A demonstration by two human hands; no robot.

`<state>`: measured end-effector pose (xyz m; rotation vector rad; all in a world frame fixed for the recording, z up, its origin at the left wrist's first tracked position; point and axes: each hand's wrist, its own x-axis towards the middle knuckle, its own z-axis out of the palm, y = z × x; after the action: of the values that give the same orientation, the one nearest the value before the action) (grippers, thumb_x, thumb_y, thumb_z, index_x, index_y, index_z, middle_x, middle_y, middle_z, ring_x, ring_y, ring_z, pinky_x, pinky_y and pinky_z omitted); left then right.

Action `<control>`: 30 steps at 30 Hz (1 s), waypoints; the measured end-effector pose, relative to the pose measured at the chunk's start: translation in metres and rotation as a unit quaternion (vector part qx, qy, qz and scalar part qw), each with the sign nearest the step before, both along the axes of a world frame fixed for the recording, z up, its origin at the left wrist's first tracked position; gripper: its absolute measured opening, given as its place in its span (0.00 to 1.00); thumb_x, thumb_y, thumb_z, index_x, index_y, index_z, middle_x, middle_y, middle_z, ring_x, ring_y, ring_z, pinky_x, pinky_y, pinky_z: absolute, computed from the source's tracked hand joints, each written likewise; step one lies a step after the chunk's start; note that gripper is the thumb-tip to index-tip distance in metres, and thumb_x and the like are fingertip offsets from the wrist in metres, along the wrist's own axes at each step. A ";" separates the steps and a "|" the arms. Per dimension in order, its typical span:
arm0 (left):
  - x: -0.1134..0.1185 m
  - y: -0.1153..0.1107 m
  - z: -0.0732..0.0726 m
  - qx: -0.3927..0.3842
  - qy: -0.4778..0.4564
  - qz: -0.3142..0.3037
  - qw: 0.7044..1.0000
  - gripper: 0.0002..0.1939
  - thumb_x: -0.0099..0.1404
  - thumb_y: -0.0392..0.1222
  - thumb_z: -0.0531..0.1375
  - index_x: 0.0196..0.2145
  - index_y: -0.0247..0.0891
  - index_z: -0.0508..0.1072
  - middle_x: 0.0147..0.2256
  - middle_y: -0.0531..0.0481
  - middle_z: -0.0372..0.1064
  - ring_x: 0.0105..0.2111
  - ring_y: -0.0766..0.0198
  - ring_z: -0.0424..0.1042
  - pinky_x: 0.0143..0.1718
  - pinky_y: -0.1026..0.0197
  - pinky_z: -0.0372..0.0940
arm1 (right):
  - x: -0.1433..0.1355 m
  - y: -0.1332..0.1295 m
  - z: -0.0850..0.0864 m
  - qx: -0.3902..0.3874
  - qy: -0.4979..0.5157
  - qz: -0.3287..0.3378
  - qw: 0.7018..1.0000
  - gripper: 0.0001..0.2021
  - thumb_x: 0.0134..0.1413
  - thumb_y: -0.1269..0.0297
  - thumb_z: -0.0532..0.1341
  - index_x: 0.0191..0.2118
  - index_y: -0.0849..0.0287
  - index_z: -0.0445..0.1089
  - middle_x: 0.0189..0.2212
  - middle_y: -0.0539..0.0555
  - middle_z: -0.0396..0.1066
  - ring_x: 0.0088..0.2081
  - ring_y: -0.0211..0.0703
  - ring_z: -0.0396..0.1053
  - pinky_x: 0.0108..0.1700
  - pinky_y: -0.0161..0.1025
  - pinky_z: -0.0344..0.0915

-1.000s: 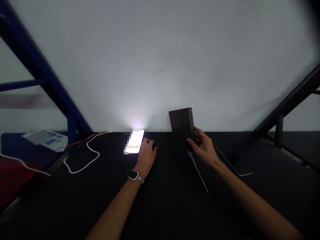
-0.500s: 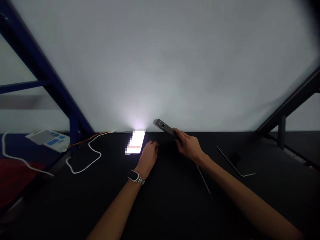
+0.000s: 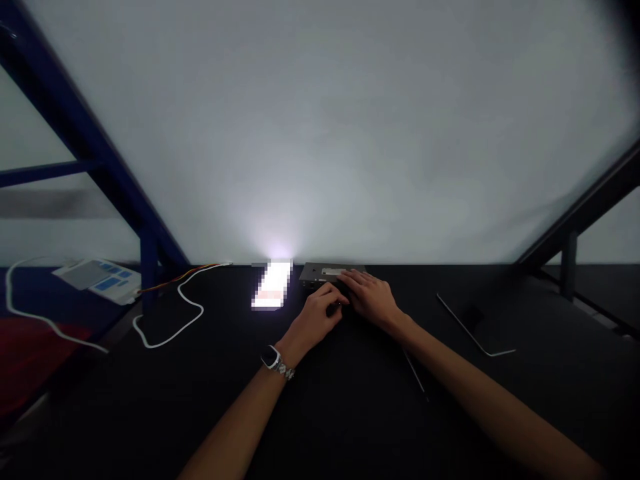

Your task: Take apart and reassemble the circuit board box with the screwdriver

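Observation:
A flat grey metal box with a pale label on top and small openings along its front edge lies on the black table against the wall. My right hand rests over its right part, fingers stretched out flat on it. Just in front of the box, my left hand has thumb and index finger pinched together. Something small and dark may be between those fingertips; I cannot make it out. My left wrist wears a watch with a metal band. The box's right end is partly hidden.
A brightly lit phone, blurred out, lies left of the box. A white cable curls further left, near a white and blue card. An L-shaped metal rod and a thin rod lie to the right.
The metal box, held up tilted in my right hand before, now lies flat on the table. My right hand has flattened over it. My left hand has moved right to its front edge.

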<state>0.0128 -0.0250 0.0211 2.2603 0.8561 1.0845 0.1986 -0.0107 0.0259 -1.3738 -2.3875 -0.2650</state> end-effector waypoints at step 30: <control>0.029 0.020 -0.004 0.024 -0.086 0.035 0.995 0.09 0.62 0.31 0.60 0.40 0.38 0.75 0.45 0.46 0.64 0.33 0.68 0.70 0.36 0.59 0.73 | 0.049 -0.075 0.019 -0.281 0.068 -0.225 0.930 0.14 0.58 0.58 0.53 0.25 0.58 0.66 0.26 0.55 0.71 0.28 0.45 0.68 0.28 0.38 0.51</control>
<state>0.0413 -0.0049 0.0175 2.1516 0.8521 1.3243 0.2476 -0.0857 0.0446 -2.1131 -2.0804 0.4257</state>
